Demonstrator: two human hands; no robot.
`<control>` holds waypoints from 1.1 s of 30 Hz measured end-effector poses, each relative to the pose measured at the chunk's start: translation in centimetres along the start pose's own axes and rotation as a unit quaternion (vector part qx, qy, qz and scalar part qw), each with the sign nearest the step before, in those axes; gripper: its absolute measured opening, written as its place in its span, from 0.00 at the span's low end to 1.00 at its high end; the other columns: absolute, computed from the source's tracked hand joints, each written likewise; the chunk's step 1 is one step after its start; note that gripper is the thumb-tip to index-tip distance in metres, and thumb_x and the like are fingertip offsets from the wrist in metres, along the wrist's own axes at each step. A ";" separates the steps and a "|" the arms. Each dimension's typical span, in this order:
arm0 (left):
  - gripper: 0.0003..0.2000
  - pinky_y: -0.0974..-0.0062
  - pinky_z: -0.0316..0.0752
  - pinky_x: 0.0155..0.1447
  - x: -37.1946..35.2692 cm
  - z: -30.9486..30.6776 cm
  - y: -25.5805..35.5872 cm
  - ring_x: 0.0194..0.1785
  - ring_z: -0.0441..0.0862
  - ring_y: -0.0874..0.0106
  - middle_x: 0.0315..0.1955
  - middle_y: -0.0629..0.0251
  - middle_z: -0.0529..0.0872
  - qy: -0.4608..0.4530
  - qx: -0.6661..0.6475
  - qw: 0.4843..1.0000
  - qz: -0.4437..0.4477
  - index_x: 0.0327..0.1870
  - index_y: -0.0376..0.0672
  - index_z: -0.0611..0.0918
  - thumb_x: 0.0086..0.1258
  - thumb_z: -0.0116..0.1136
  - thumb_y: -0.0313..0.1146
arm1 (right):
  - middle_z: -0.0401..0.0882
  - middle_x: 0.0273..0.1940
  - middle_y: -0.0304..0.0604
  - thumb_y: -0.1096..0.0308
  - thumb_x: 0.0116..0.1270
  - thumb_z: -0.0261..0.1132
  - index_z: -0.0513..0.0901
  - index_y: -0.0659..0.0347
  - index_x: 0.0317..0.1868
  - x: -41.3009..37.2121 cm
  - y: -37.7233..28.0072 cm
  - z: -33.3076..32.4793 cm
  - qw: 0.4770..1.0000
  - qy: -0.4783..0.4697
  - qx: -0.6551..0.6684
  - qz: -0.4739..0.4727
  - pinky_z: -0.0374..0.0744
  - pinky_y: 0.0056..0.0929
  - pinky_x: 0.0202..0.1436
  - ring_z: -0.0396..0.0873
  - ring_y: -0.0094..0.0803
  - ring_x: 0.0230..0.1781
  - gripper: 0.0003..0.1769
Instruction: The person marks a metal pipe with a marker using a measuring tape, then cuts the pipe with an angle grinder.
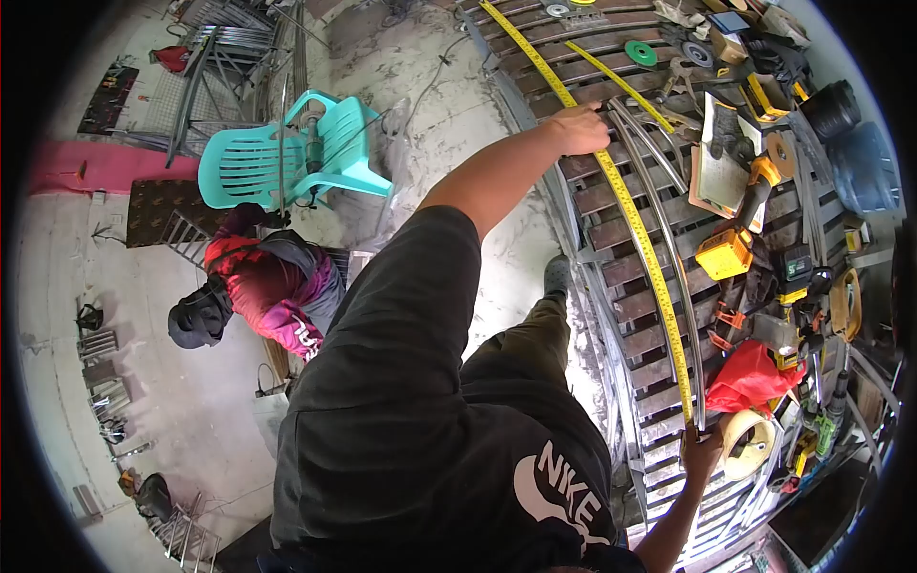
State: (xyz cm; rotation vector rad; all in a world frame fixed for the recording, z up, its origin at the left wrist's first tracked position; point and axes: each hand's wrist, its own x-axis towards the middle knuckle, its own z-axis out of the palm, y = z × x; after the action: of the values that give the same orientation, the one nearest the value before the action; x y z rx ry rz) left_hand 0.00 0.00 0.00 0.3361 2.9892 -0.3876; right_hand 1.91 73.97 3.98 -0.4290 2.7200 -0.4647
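A yellow tape measure runs along the slatted bench beside thin curved metal bars. My left hand presses on the tape near the far end of the bars, its fingers closed over the tape's edge. At the near end, my right hand is closed around the tape's end, close to the bar ends; its fingertips are partly hidden. Right beside that hand lies a roll of cream tape, with a red cloth just above it.
A yellow cordless tool, a notebook and a green disc lie on the slatted bench. Another person bends near a turquoise chair bearing a power tool. Metal frames stand behind.
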 end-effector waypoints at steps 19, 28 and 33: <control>0.11 0.47 0.65 0.90 0.7 -1.1 0.0 0.63 0.93 0.60 0.51 0.62 0.96 -0.052 -0.010 0.999 -0.009 0.48 0.49 0.94 0.78 0.59 0.30 | 0.85 0.31 0.62 0.52 0.72 0.79 0.80 0.66 0.40 -1.0 -1.0 0.8 0.997 0.047 -0.064 -0.013 0.80 0.63 0.41 0.87 0.68 0.36 0.24; 0.16 0.44 0.50 0.97 1.1 -3.4 1.8 0.82 0.80 0.58 0.75 0.61 0.87 -0.139 -0.019 0.989 -0.046 0.65 0.49 0.90 0.88 0.49 0.31 | 0.89 0.36 0.64 0.53 0.73 0.80 0.83 0.67 0.46 -1.0 -0.6 1.4 0.996 0.057 -0.068 -0.014 0.83 0.64 0.45 0.90 0.70 0.40 0.24; 0.31 0.34 0.49 0.95 0.4 -7.3 8.7 0.84 0.77 0.57 0.76 0.57 0.82 -0.059 -0.056 0.996 -0.047 0.80 0.47 0.79 0.78 0.72 0.39 | 0.89 0.40 0.64 0.53 0.73 0.80 0.82 0.67 0.54 -0.5 0.3 1.9 0.996 0.059 -0.046 -0.043 0.84 0.61 0.45 0.90 0.68 0.41 0.26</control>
State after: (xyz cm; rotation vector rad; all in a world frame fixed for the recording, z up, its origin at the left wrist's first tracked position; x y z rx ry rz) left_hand 1.05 10.18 4.85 0.1576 2.9019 -0.2390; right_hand 3.00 73.87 2.33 -0.5604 2.8542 -0.3995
